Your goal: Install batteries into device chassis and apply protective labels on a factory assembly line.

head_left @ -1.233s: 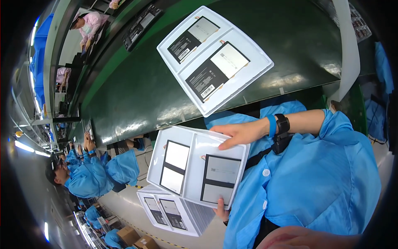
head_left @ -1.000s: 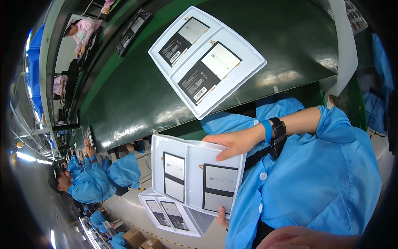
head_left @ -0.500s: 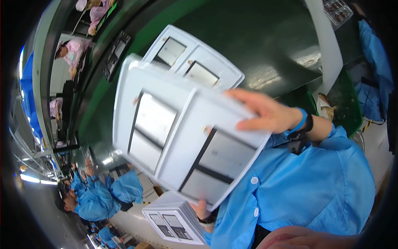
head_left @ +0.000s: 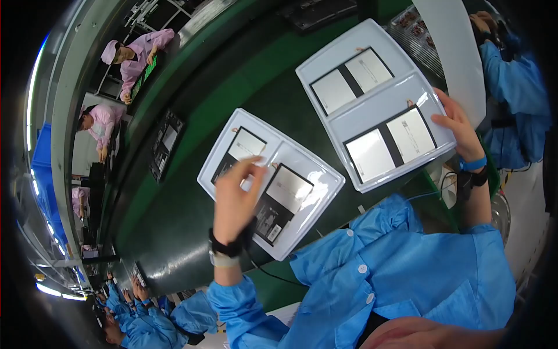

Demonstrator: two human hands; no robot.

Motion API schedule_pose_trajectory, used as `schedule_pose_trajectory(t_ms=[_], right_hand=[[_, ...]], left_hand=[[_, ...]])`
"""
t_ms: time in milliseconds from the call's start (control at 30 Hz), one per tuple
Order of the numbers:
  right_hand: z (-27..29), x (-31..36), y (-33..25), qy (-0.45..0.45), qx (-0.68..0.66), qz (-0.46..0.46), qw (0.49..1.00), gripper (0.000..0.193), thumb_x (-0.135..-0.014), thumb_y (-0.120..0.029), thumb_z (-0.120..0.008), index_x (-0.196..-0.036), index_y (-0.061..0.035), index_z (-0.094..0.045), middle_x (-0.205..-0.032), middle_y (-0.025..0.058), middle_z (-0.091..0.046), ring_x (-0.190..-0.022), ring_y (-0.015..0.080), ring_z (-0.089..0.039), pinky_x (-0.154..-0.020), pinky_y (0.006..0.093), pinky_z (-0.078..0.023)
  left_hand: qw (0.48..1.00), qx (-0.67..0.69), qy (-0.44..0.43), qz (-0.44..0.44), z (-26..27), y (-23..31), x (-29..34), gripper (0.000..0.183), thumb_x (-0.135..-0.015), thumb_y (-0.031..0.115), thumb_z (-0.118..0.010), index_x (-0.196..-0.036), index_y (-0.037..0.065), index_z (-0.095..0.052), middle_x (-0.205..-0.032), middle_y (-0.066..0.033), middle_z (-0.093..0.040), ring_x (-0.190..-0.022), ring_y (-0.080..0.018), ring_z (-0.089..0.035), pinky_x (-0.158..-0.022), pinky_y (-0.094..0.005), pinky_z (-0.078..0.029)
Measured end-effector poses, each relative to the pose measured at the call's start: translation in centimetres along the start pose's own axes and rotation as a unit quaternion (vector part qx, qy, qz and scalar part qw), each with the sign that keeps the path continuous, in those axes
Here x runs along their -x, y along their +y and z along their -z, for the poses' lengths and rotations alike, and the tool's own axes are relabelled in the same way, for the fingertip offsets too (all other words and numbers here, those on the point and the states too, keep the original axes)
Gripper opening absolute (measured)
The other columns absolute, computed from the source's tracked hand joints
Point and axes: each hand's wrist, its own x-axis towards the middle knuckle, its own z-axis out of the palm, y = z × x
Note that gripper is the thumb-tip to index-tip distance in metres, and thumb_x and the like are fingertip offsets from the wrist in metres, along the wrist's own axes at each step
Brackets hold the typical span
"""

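Note:
A white two-compartment tray (head_left: pixel 331 132) is at the right of the bench, with my right hand (head_left: pixel 459 125) gripping its right edge. Its flat, battery-like packs (head_left: pixel 372 70) have pale panels, a black middle band and a small orange tab. To its left lies a second white tray (head_left: pixel 311 215), holding two similar packs (head_left: pixel 290 186), each part pale, part black. My left hand (head_left: pixel 235 192) hovers over this left tray, thumb and forefinger curved with a gap between them and nothing visible in them. It partly hides the left-hand pack there.
The green bench (head_left: pixel 168 224) carries a dark framed device (head_left: pixel 167 145) at the left. Behind the right tray sits a clear blister tray of small parts (head_left: pixel 414 32), beside a white hanging sheet (head_left: pixel 456 58). Co-workers in pink (head_left: pixel 139 58) and blue (head_left: pixel 157 320) work around the line.
The tray held in both hands before my body has moved right and away. My left hand has let go of it and come over the other tray; the right still grips it.

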Motion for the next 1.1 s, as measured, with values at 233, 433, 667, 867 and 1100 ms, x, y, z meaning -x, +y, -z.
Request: schedule_pose_trajectory(t_ms=[233,433,667,867,1100], right_hand=[[0.0,-2.1,-0.4,0.06,0.504,0.021,0.861,0.052,-0.087,-0.006,-0.067,-0.138,-0.0046,-0.057,-0.117,0.0117,-0.062,-0.105,0.0244,-0.065,-0.085,0.033,-0.052],[-5.3,-2.9,-2.0,0.077,0.636,0.087,0.763,0.048,-0.087,-0.006,-0.065,-0.134,-0.003,-0.057,-0.131,0.016,-0.056,-0.122,0.0394,-0.054,-0.105,0.0439,-0.042],[-17.1,-6.1,-4.2,-0.178,0.497,0.155,0.835,0.048,-0.093,-0.012,-0.064,-0.138,-0.0034,-0.054,-0.125,0.0202,-0.063,-0.115,0.0398,-0.061,-0.098,0.0426,-0.049],[-22.4,-11.7,-0.5,-0.211,0.38,0.128,0.891,0.043,-0.095,-0.013,-0.067,-0.134,0.0005,-0.057,-0.114,0.016,-0.069,-0.099,0.0252,-0.068,-0.082,0.0336,-0.055],[-22.9,-13.2,4.3,-0.195,0.137,0.074,0.968,0.036,-0.095,-0.005,-0.067,-0.129,0.0056,-0.059,-0.107,0.0138,-0.069,-0.092,0.0137,-0.067,-0.078,0.0248,-0.055]], left_hand=[[0.97,-0.233,0.054,0.05,2.7,-10.8,-7.8,0.054,-0.076,0.029,-0.084,-0.12,0.003,-0.066,-0.115,-0.0162,-0.063,-0.109,-0.0365,-0.061,-0.091,-0.0442,-0.052],[0.983,-0.155,0.087,-0.05,-1.1,-8.2,-9.7,0.059,-0.067,0.024,-0.091,-0.117,0.005,-0.067,-0.111,-0.0121,-0.063,-0.107,-0.0309,-0.06,-0.09,-0.0391,-0.051],[0.99,-0.139,-0.009,-0.029,-2.4,-7.9,-8.9,0.072,-0.054,0.032,-0.097,-0.107,0.001,-0.059,-0.099,-0.0116,-0.059,-0.099,-0.03,-0.059,-0.085,-0.039,-0.051],[0.996,-0.07,-0.028,-0.038,-1.9,-6.9,-10.4,0.068,-0.056,0.033,-0.099,-0.094,0.003,-0.05,-0.09,-0.0095,-0.056,-0.083,-0.0221,-0.057,-0.072,-0.035,-0.049],[0.959,0.266,-0.035,0.094,-0.8,-5.6,-10.1,0.048,-0.082,0.007,-0.084,-0.107,0.005,-0.044,-0.101,-0.0176,-0.067,-0.083,-0.0192,-0.073,-0.056,-0.0257,-0.056]])
